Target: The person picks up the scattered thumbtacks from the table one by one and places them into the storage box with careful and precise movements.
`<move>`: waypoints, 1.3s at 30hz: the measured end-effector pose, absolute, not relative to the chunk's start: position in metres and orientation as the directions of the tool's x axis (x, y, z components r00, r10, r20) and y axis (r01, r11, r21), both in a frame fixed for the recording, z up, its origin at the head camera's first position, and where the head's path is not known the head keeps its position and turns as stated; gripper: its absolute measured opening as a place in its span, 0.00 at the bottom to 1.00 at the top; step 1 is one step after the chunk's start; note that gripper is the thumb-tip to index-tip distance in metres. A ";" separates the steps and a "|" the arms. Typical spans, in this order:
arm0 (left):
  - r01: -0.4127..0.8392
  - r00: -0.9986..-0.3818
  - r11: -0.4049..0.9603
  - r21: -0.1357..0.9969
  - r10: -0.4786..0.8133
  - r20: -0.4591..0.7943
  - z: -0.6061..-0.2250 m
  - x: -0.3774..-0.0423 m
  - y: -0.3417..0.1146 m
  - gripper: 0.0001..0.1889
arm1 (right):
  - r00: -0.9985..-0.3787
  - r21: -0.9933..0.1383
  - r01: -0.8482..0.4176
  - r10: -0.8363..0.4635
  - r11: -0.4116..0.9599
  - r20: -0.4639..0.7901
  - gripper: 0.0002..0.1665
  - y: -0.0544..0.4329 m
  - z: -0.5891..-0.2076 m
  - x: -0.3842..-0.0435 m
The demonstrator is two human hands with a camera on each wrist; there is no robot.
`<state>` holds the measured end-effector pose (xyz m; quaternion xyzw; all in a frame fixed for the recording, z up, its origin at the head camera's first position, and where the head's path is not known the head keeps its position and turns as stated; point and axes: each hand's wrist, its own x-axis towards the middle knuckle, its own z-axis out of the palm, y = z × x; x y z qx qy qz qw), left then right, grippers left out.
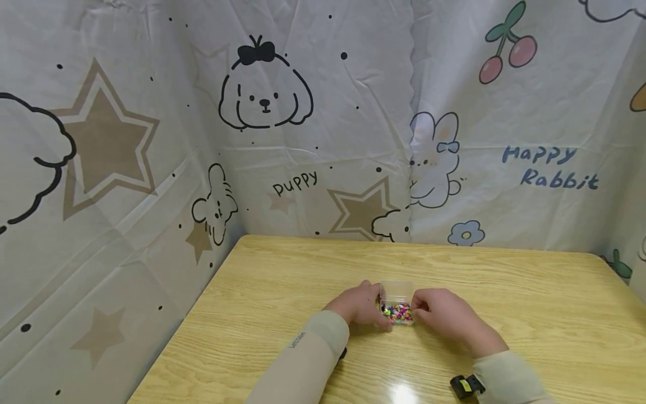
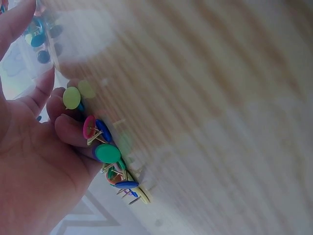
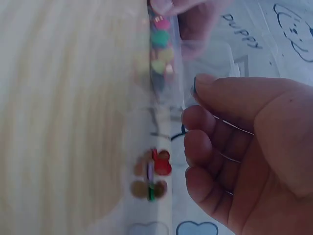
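A small clear plastic box [image 1: 396,292] of multicoloured thumbtacks [image 1: 398,312] sits on the table, its lid raised at the back. My left hand [image 1: 360,304] grips the box's left side between thumb and fingers. At the box's right side is my right hand [image 1: 444,314], fingers curled. In the right wrist view, a thin blue edge, seemingly a thumbtack [image 3: 194,86], shows at the thumb and index tips; most of it is hidden. Loose thumbtacks [image 2: 107,153] lie on the table beside the left hand's fingers. A red thumbtack [image 3: 162,164] lies near the right hand.
The wooden table [image 1: 282,269] meets a printed cloth [image 1: 323,112] at its back and left. A black strap device [image 1: 465,386] is on the right wrist.
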<state>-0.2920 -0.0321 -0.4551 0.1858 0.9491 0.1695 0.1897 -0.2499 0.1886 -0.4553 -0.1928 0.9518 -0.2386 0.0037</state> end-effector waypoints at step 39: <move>0.303 -0.854 0.870 0.388 0.429 -0.295 -0.454 -0.290 -0.032 0.26 | -0.947 -0.468 -0.283 -0.323 0.837 -0.005 0.12 0.225 -0.454 -0.257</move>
